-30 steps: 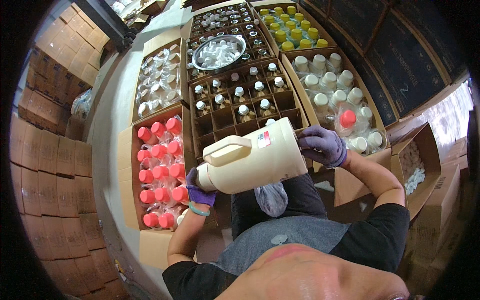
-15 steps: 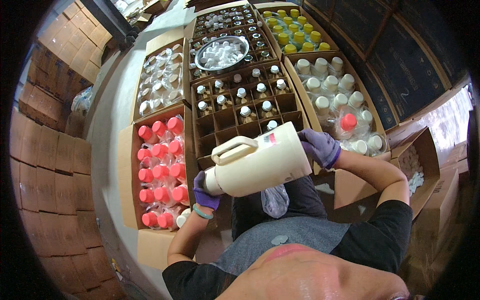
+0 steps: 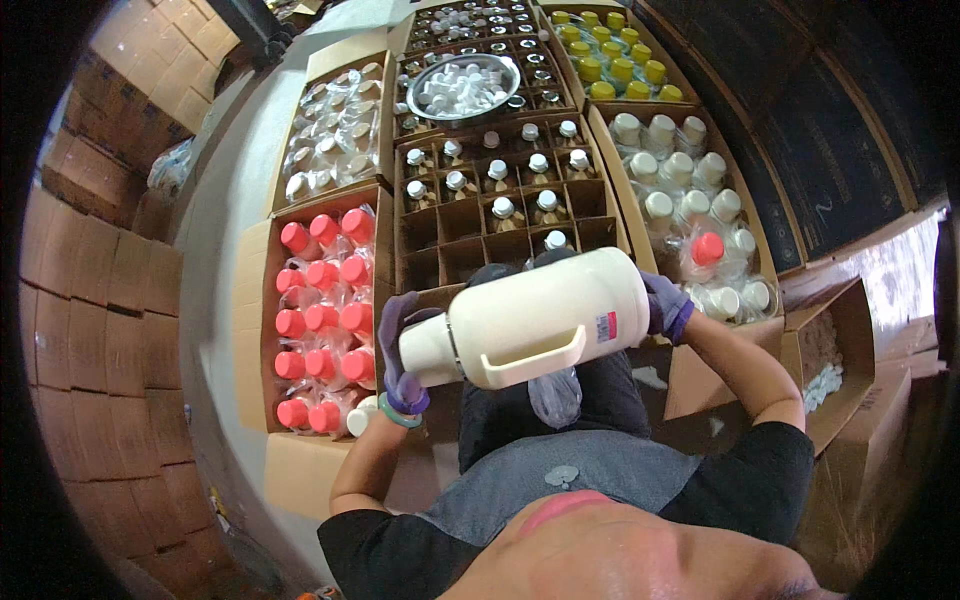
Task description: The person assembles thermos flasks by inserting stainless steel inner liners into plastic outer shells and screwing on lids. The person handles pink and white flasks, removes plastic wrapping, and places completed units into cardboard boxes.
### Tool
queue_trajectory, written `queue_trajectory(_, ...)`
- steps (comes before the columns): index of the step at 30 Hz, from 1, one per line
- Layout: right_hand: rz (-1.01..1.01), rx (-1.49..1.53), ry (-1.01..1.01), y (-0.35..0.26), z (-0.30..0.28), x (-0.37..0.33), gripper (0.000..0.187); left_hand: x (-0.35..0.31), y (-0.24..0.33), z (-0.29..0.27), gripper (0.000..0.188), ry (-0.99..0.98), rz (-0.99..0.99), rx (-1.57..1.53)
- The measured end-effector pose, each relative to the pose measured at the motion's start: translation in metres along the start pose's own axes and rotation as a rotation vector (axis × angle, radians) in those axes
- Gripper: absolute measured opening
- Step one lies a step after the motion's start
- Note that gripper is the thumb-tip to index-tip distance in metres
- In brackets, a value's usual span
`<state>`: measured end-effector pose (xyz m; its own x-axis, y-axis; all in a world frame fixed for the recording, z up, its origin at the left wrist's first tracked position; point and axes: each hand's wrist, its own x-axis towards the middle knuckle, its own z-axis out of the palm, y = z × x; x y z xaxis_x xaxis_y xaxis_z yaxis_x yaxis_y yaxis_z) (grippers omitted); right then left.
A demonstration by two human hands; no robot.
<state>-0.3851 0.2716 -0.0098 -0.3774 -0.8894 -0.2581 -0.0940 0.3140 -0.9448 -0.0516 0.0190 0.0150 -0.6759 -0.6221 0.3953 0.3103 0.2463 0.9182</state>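
Note:
A large cream jug (image 3: 540,315) with a loop handle lies sideways in the air between my hands, above my lap. It looks like a thermos jug, its handle facing me and a small red and white label near its base. Around its narrow cap end curls my left hand (image 3: 402,350), in a purple glove. My right hand (image 3: 664,305), gloved too, grips the wide base, with some fingers hidden behind it. Just beyond the jug is a divided carton (image 3: 440,262) of bottles with white caps, several of its slots unfilled.
Left of me is a carton of red-capped bottles (image 3: 322,316). White-capped bottles (image 3: 692,205) fill a carton on the right, one red cap among them. A metal bowl of white caps (image 3: 464,88) rests on farther cartons. Stacked boxes (image 3: 110,300) line the left side.
The jug has rolled in my hands, so its handle now faces me rather than away. My left fingers have shifted around the cap end. The view has moved slightly.

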Motion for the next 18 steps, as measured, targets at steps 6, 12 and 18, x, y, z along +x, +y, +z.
queue_trajectory(6, 0.246, 0.22, -0.114, -0.009, 0.002, -0.021, 0.048, -0.016, -0.005, -0.006, 0.112, -0.118, -0.049, -0.056)
queue_trajectory(12, -0.336, -0.189, 0.124, -0.037, 0.014, -0.043, 0.04, -0.014, -0.028, -0.024, 0.062, -0.134, -0.561, 0.061)
queue_trajectory(18, -0.408, -0.456, 0.053, -0.043, 0.029, -0.041, 0.043, -0.015, -0.006, -0.016, 0.031, 0.322, -0.838, -0.404)
